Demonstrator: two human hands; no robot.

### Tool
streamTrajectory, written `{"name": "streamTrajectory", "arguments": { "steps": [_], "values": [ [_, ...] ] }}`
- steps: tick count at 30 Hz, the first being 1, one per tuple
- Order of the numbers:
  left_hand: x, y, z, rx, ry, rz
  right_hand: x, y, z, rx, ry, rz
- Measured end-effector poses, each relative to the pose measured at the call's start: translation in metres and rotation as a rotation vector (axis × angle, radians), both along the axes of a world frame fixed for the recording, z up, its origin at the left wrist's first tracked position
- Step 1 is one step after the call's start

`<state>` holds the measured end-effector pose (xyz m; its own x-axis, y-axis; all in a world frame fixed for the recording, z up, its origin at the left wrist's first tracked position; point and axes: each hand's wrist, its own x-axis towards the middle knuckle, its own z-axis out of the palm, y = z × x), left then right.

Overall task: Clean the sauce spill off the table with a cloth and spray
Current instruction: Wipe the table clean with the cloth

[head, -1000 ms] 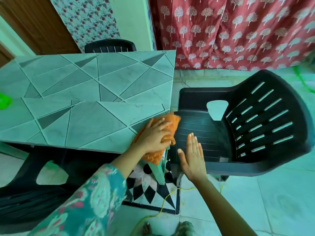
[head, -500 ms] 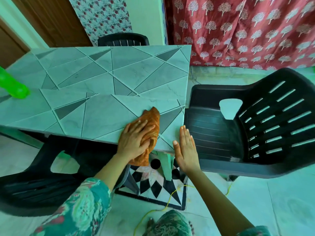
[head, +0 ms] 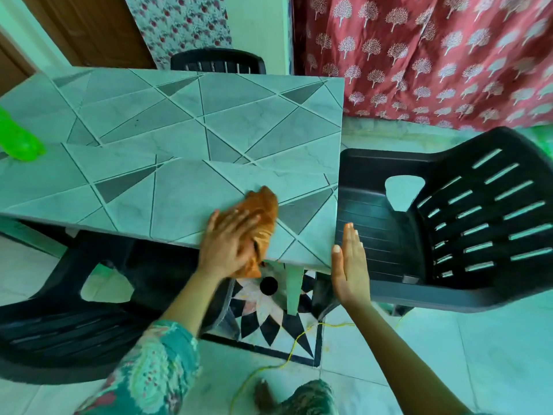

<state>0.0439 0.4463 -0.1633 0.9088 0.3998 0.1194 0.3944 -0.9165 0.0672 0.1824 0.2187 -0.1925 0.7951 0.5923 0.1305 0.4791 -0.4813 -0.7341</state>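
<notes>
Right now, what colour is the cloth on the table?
Orange; the cloth shows best in the head view, under the left hand.

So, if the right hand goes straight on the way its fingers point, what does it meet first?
Probably the far arm of the black chair. The right hand points forward beside the table, above the seat; depth is unclear.
</notes>
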Motion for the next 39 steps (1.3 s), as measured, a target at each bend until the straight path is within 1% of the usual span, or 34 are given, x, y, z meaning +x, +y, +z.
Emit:
{"name": "streamTrajectory", "arguments": {
  "steps": [2,4,6,9,12,14,16,18,19,22,24,26,27,29,31,33,36,37,38,39],
  "values": [
    [-0.006,0.03,0.012,-0.077,0.107,0.145,-0.007,0.012,0.002,-0.013,-0.021,0.042],
    [0.01,0.04,0.016,-0.108,0.179,0.249,-0.012,0.021,0.003,-0.015,-0.035,0.072],
    [0.043,0.031,0.019,-0.108,0.203,0.267,-0.013,0.028,0.004,-0.007,-0.036,0.059],
    [0.094,-0.015,0.019,-0.137,0.222,0.094,-0.012,0.031,0.008,0.017,-0.019,0.022],
    [0.114,-0.061,0.019,-0.15,0.26,-0.132,-0.007,0.033,0.011,0.017,-0.047,-0.004],
    [0.105,-0.057,0.017,-0.145,0.254,-0.178,-0.005,0.037,0.011,0.01,-0.068,-0.034],
    [0.079,-0.032,0.013,-0.131,0.233,-0.164,-0.006,0.041,0.008,-0.026,-0.083,-0.03],
    [0.041,0.007,0.011,-0.097,0.218,-0.089,-0.008,0.044,0.003,-0.048,-0.094,-0.058],
    [0.021,0.029,0.01,-0.083,0.205,-0.019,-0.008,0.046,0.001,-0.058,-0.101,-0.083],
    [-0.022,0.097,0.015,-0.111,0.194,0.255,-0.006,0.049,-0.001,-0.102,-0.15,-0.116],
    [-0.016,0.132,0.014,-0.176,0.181,0.433,-0.005,0.05,-0.003,-0.125,-0.172,-0.136],
    [0.015,0.149,0.01,-0.191,0.115,0.524,-0.005,0.049,-0.004,-0.129,-0.178,-0.159],
    [0.037,0.15,0.008,-0.181,0.073,0.511,-0.005,0.049,-0.004,-0.13,-0.179,-0.164],
    [0.084,0.137,0.006,-0.186,0.024,0.393,-0.005,0.048,-0.004,-0.132,-0.18,-0.164],
    [0.122,0.102,0.008,-0.231,0.007,0.232,-0.006,0.046,-0.005,-0.119,-0.183,-0.154],
    [0.141,0.057,0.01,-0.251,-0.02,0.044,-0.006,0.045,-0.004,-0.071,-0.161,-0.137],
    [0.136,-0.009,0.012,-0.332,-0.048,-0.28,-0.007,0.044,0.0,0.045,-0.058,-0.128],
    [0.128,-0.027,0.01,-0.37,-0.058,-0.356,-0.007,0.045,0.003,0.1,-0.014,-0.141],
    [0.118,-0.043,0.008,-0.398,-0.094,-0.383,-0.007,0.045,0.007,0.162,0.021,-0.161],
    [0.107,-0.056,0.006,-0.437,-0.151,-0.367,-0.007,0.048,0.011,0.218,0.05,-0.183]
  ]
}}
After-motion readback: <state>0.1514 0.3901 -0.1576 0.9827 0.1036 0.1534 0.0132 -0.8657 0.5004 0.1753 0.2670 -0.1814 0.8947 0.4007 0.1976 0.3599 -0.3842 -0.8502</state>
